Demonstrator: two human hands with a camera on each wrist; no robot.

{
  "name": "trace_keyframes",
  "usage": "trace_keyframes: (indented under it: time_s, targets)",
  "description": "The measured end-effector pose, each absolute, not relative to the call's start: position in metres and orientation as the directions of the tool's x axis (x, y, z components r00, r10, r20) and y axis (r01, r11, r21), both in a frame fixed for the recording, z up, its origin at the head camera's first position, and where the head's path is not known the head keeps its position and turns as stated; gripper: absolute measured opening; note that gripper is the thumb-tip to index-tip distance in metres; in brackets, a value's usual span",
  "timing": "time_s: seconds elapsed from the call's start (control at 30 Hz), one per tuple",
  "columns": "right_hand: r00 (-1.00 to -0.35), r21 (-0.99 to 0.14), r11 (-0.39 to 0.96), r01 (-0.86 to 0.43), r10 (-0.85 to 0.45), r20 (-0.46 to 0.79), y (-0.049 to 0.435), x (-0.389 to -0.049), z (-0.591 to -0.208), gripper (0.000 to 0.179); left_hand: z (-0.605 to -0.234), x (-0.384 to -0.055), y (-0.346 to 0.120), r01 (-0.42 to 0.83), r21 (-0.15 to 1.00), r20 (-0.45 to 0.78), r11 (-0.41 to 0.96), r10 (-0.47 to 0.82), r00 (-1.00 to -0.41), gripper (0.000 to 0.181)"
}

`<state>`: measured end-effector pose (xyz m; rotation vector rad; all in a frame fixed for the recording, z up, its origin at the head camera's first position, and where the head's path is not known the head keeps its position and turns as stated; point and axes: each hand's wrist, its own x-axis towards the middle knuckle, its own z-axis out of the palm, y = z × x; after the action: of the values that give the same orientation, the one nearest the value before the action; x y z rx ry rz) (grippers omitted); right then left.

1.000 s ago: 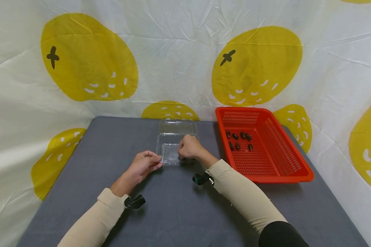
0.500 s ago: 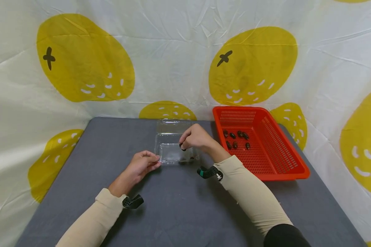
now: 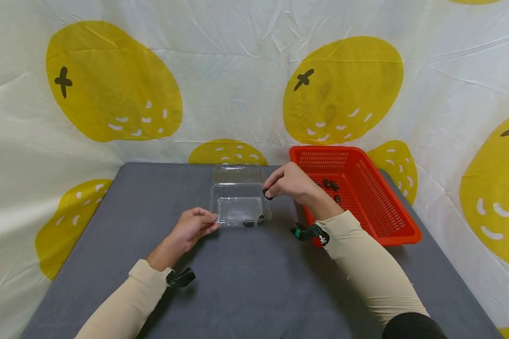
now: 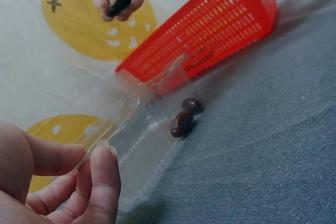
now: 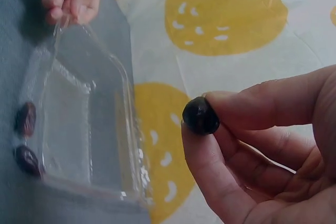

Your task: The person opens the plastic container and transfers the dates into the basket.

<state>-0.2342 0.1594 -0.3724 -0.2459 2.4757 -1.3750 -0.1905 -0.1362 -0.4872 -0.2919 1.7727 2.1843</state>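
My left hand [image 3: 193, 227] pinches the near left corner of a clear plastic clamshell box [image 3: 237, 205] by its rim. The box lies on the table with its lid [image 3: 238, 174] folded back. Past the box's right edge, my right hand [image 3: 291, 182] holds a dark, shiny date [image 5: 201, 116] between thumb and fingertips, above the table. Two more dates, one a reddish-brown date [image 4: 181, 124], are at the box's near right corner. Whether these lie inside its wall or just outside, I cannot tell.
A red perforated basket [image 3: 375, 188] stands at the right, just beyond my right hand. Several dates [image 3: 331, 184] lie on its floor, some hidden by the hand and forearm. Grey cloth [image 3: 237, 282] covers the table, and a patterned white sheet [image 3: 233, 94] hangs behind.
My right hand has risen out of the box area and moved right towards the basket, carrying a date. Two dates at the near right corner have come into view. The left hand keeps its pinch.
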Motion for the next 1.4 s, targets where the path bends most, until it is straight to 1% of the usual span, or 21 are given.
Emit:
trace_keyframes:
  time_s: [0.17, 0.3, 0.63, 1.07, 1.4]
  targets:
    - [-0.946, -0.838, 0.545, 0.01, -0.266, -0.184, 0.176, -0.233, -0.369, 0.009, -0.489, -0.191, -0.136, -0.366, 0.913, -0.351, -0.178, 0.113, -0.93, 0.014]
    - [-0.948, -0.831, 0.557, 0.001, -0.264, -0.178, 0.188, -0.233, -0.369, 0.013, -0.489, -0.192, -0.136, -0.372, 0.913, -0.359, -0.169, 0.106, -0.927, 0.013]
    - [-0.95, -0.861, 0.506, 0.049, -0.241, -0.196, 0.209, -0.233, -0.371, 0.018, -0.486, -0.19, -0.137, -0.363, 0.918, -0.347, -0.16, 0.117, -0.93, 0.012]
    - [-0.952, -0.862, 0.498, 0.093, -0.211, -0.224, 0.238, -0.229, -0.374, 0.025, -0.489, -0.19, -0.138, -0.361, 0.92, -0.344, -0.152, 0.125, -0.931, 0.013]
    - [-0.948, -0.876, 0.47, 0.11, -0.214, -0.234, 0.258, -0.228, -0.381, 0.025, -0.489, -0.19, -0.139, -0.362, 0.92, -0.344, -0.152, 0.132, -0.93, 0.013]
